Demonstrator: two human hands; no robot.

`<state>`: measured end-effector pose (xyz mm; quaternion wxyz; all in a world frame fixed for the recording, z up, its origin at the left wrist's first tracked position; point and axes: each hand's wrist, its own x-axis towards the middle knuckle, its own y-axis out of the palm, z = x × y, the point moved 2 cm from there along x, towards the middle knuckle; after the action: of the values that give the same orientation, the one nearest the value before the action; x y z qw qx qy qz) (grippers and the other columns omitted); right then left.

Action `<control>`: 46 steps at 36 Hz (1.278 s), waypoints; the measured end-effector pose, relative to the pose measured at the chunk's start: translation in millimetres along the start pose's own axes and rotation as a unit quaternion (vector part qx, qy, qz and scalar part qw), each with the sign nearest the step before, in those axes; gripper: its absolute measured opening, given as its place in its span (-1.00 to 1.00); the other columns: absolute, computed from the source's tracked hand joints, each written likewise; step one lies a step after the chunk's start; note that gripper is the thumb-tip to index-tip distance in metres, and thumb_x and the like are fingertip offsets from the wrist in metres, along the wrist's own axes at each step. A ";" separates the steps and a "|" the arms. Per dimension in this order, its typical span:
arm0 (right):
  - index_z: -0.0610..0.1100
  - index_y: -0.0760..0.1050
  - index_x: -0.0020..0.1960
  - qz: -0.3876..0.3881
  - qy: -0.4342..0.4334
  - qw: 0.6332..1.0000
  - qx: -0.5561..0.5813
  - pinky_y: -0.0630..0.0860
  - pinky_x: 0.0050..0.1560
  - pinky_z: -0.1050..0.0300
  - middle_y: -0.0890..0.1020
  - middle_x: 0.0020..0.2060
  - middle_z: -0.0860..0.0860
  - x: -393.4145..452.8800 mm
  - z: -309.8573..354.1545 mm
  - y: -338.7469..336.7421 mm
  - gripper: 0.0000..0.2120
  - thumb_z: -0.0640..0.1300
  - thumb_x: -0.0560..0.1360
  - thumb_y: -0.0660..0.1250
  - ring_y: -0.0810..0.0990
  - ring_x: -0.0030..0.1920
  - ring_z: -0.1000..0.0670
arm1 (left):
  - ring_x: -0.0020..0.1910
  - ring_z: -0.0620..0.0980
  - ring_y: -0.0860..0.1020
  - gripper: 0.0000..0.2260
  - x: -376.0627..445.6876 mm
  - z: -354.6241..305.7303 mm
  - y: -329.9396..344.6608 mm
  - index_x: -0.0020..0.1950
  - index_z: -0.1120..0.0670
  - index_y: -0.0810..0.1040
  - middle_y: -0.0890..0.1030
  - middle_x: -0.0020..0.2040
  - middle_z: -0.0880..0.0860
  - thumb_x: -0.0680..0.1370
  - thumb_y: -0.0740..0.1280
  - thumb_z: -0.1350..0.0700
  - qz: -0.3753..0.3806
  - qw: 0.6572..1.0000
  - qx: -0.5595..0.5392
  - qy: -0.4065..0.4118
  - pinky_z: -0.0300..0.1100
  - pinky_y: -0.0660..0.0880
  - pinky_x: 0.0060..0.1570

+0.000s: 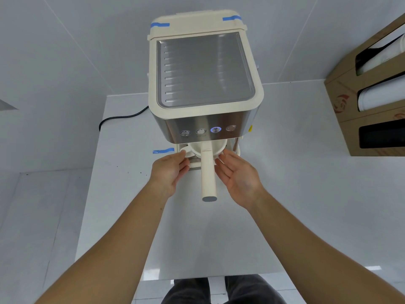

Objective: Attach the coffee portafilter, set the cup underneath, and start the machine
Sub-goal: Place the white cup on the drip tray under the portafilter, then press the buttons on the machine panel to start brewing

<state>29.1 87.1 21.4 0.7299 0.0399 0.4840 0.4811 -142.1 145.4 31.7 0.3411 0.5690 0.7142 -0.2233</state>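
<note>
A cream and brushed-steel espresso machine stands at the upper centre of the frame on a white countertop. Its cream portafilter sits locked under the front, with the long handle pointing straight toward the viewer. A white cup peeks out beneath, left of the handle. The left hand curls around the cup's side, while the right hand is open-palmed just beside the handle. One round button glows blue. A brown cardboard cup dispenser stands at the right.
</note>
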 end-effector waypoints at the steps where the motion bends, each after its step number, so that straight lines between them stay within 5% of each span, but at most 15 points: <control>1: -0.18 0.48 0.38 0.000 0.000 1.000 -0.001 0.45 0.38 -0.02 0.65 0.24 -0.08 -0.8 0.5 0.4 -0.64 -0.25 0.58 0.31 0.61 0.27 -0.07 | -0.04 0.00 0.67 -0.77 -0.4 0.0 -0.1 0.15 0.22 0.58 0.68 0.06 0.16 0.53 0.41 0.16 0.001 1.000 0.000 -0.001 -0.17 0.62 -0.02; 9: -0.20 0.46 0.39 -0.008 0.005 1.000 -0.010 0.46 0.37 -0.02 0.65 0.24 -0.07 -10.4 3.5 2.7 -0.62 -0.23 0.58 0.32 0.60 0.27 -0.08 | 0.04 0.02 0.66 -0.76 -6.0 0.6 -5.2 0.17 0.23 0.59 0.68 0.09 0.17 0.55 0.40 0.16 0.028 0.999 -0.009 -0.013 -0.18 0.61 -0.01; 15: -0.16 0.55 0.15 -0.003 -0.002 1.000 -0.030 0.49 0.26 0.03 0.65 0.12 -0.04 -27.9 9.4 1.9 -0.83 -0.25 0.59 0.28 0.61 0.19 -0.04 | -0.07 0.00 0.66 -0.86 -19.0 6.9 -12.8 0.05 0.21 0.61 0.67 -0.02 0.14 0.56 0.38 0.16 0.049 0.998 -0.011 -0.026 -0.17 0.64 -0.05; 23: -0.23 0.45 0.38 0.003 -0.009 0.998 -0.056 0.50 0.29 -0.04 0.64 0.22 -0.11 -50.8 17.7 -11.3 -0.64 -0.21 0.60 0.27 0.62 0.24 -0.09 | -0.03 0.08 0.66 -0.83 -43.8 23.8 -35.0 0.08 0.18 0.62 0.68 0.03 0.16 0.57 0.35 0.11 0.075 0.997 -0.004 -0.031 -0.05 0.58 0.06; 34: -0.29 0.59 0.16 0.040 -0.111 0.981 -0.152 0.50 0.27 -0.05 0.73 0.03 -0.18 -99.0 63.3 -0.3 -0.77 -0.23 0.62 0.21 0.70 0.10 -0.13 | 0.07 0.15 0.67 -0.81 -89.4 -15.0 -64.4 0.12 0.16 0.64 0.71 0.05 0.16 0.61 0.28 0.17 0.100 0.988 0.041 0.114 0.03 0.53 0.15; 41: -0.07 0.71 0.00 0.100 -0.281 0.898 -0.324 0.54 0.23 0.01 0.75 -0.03 -0.07 -138.3 99.0 31.0 -0.82 -0.23 0.55 0.33 0.68 0.11 -0.10 | 0.06 0.07 0.68 -0.81 -135.5 -67.4 -56.2 0.02 0.11 0.68 0.74 -0.01 0.09 0.58 0.29 0.28 0.124 0.938 0.102 0.308 -0.04 0.53 0.15; 46: 0.06 0.64 0.09 0.084 -0.403 0.768 -0.491 0.46 -0.07 0.50 0.71 -0.11 0.21 -154.1 123.1 62.4 -0.77 -0.22 0.54 0.36 0.64 -0.09 0.28 | 0.05 -0.11 0.66 -0.79 -157.5 -102.5 -44.8 -0.01 -0.03 0.69 0.73 -0.02 -0.10 0.54 0.36 0.27 0.121 0.880 0.182 0.422 -0.19 0.52 0.13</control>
<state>68.8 56.4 222.0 0.7346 -0.0932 -0.1618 0.6523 -190.3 102.5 213.8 -0.0779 0.7431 0.6631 -0.0450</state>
